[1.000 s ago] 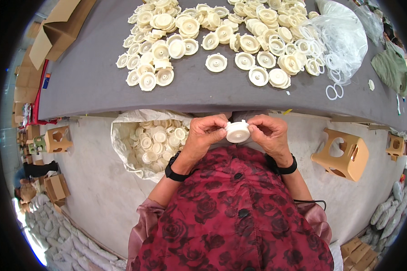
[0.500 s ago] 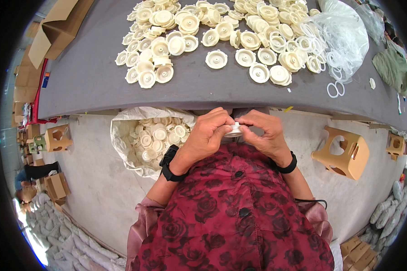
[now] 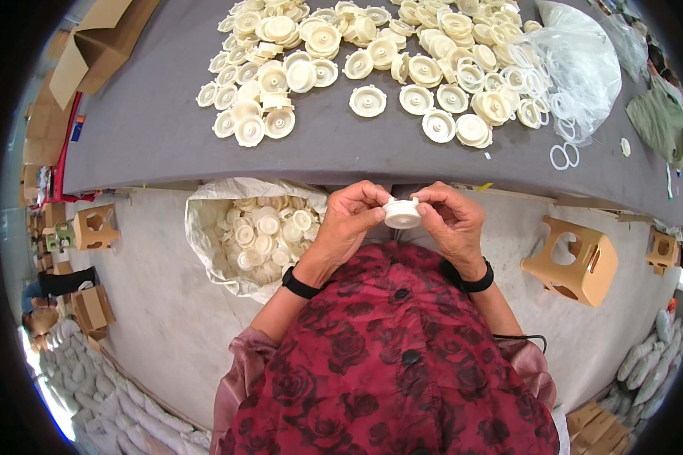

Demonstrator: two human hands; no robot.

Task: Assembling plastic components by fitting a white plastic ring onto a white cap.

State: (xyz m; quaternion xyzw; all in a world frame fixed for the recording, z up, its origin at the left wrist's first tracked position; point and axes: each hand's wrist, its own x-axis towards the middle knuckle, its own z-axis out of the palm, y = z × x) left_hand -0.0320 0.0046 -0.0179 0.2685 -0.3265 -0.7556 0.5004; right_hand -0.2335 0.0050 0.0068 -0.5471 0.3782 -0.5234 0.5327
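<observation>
Between my two hands, just off the table's front edge, is a round white plastic cap (image 3: 402,214) with small tabs on its rim. My left hand (image 3: 353,218) pinches its left side with thumb and fingers. On the other side, my right hand (image 3: 453,220) grips the cap's right edge the same way. Many similar cream caps (image 3: 368,101) lie loose and piled on the grey table (image 3: 205,163) beyond. Thin translucent rings (image 3: 564,156) lie at the right, by a clear plastic bag (image 3: 588,72).
A white woven sack (image 3: 205,246) full of caps stands on the floor left of my hands. Tan plastic stools (image 3: 577,258) stand to the right and left. An open cardboard box (image 3: 102,45) sits at the table's far left. A green cloth (image 3: 660,125) lies at the right.
The cap has tilted so that more of its round face shows, and it has shifted slightly right. My fingers have moved out toward its edges, with both hands still on it.
</observation>
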